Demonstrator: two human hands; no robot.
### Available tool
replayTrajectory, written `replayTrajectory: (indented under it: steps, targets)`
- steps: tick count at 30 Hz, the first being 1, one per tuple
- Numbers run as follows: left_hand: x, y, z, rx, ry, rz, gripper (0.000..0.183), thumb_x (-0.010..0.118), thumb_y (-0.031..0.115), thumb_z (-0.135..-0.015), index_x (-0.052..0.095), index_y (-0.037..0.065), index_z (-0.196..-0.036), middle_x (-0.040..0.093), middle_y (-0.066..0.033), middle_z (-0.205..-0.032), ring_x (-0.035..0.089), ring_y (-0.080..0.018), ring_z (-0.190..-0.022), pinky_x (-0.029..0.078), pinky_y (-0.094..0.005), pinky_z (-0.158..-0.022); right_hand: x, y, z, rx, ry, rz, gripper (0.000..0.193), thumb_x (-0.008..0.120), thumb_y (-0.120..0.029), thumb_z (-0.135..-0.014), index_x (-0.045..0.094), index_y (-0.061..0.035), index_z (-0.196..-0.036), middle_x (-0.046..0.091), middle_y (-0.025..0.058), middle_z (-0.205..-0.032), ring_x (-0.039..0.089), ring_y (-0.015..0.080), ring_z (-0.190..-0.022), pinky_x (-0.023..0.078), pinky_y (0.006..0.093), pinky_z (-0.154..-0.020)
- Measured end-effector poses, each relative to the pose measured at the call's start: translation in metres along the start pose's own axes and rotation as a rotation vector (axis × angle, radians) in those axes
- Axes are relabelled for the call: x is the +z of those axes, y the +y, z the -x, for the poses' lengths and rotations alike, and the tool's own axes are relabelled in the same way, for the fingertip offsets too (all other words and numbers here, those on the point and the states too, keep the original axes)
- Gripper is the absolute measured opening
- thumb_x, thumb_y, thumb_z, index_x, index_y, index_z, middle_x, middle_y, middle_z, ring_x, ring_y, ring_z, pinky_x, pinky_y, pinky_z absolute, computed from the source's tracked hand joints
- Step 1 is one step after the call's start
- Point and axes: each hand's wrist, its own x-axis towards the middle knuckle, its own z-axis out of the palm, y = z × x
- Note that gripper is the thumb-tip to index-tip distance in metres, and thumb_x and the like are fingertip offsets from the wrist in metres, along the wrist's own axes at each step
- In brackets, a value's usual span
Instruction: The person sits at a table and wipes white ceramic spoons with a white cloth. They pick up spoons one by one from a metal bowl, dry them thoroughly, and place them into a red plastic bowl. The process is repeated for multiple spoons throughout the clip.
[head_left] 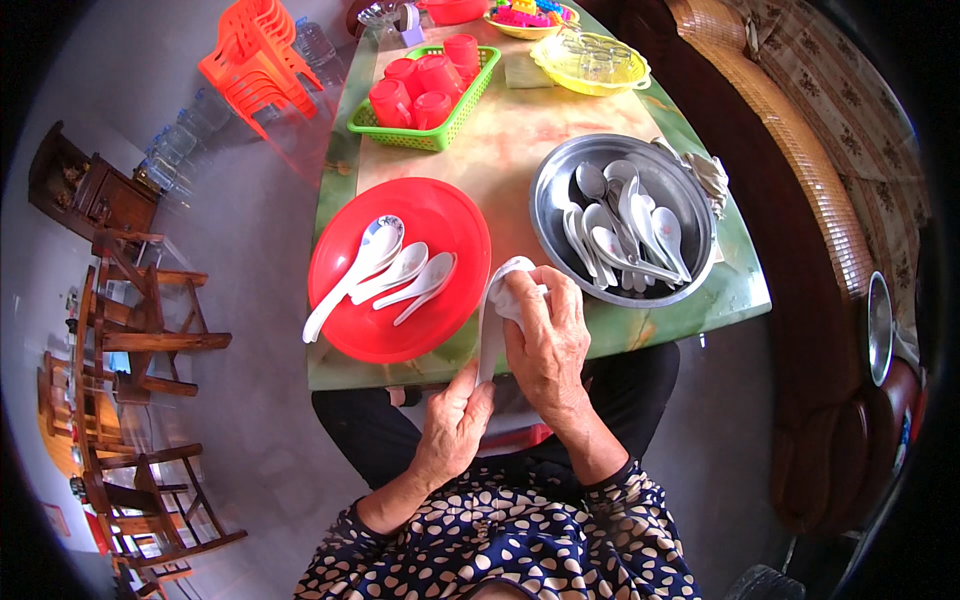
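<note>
The left hand (455, 425) pinched the handle of a white spoon (490, 345) just right of the red plate (425, 325), toward its near side. The right hand (550, 345), its fingers curled, pressed a white cloth (511, 302) around the spoon's upper end, also just right of the plate. Several pale spoons (402, 268) lay on the plate itself. Right of the plate, on the desk (500, 165), stood a steel basin (553, 185) holding more spoons (641, 222); beyond the plate sat a green basket (462, 113) of red cups (432, 78).
</note>
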Motion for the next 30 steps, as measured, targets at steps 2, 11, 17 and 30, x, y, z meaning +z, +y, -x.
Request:
replayTrajectory:
  steps: [2,11,17,30]
  targets:
    - [0.0,-0.001,0.003,-0.053,-0.008,-0.002,0.035,0.051,0.01,-0.093,0.049,-0.002,-0.125,0.054,-0.0066,-0.067,0.048,-0.0108,-0.06,0.044,-0.0278,-0.057,0.005,-0.003,-0.001,0.029,0.081,-0.023,0.05,0.063,0.008,-0.061,0.059,-0.006,-0.109,0.055,0.0144,-0.1,0.057,0.033,-0.091,0.05,0.0389,-0.075]
    - [-0.008,0.004,0.002,-0.066,-0.021,0.126,0.032,0.047,0.009,-0.094,0.049,-0.002,-0.124,0.053,-0.0059,-0.068,0.046,-0.0095,-0.06,0.043,-0.0262,-0.057,-0.011,0.002,0.0,-0.136,-0.344,-0.26,0.045,0.064,-0.001,-0.065,0.059,-0.0063,-0.109,0.057,0.0107,-0.095,0.059,0.0321,-0.088,0.052,0.0397,-0.067]
    - [-0.003,-0.002,0.002,0.031,0.04,0.05,0.033,0.05,0.007,-0.093,0.05,-0.002,-0.125,0.054,-0.0067,-0.069,0.047,-0.0097,-0.061,0.043,-0.0257,-0.058,-0.013,-0.01,-0.005,-0.105,-0.172,-0.046,0.047,0.065,0.004,-0.064,0.059,-0.0041,-0.11,0.053,0.0126,-0.091,0.058,0.0314,-0.079,0.05,0.0374,-0.065]
    - [-0.006,0.003,0.0,0.051,0.049,-0.035,0.034,0.05,0.003,-0.091,0.049,-0.004,-0.124,0.06,-0.0118,-0.076,0.054,-0.0126,-0.068,0.047,-0.0279,-0.064,-0.011,-0.005,0.003,-0.021,-0.418,-0.111,0.039,0.066,-0.007,-0.068,0.058,-0.0043,-0.106,0.053,0.013,-0.089,0.059,0.0329,-0.082,0.05,0.0418,-0.064]
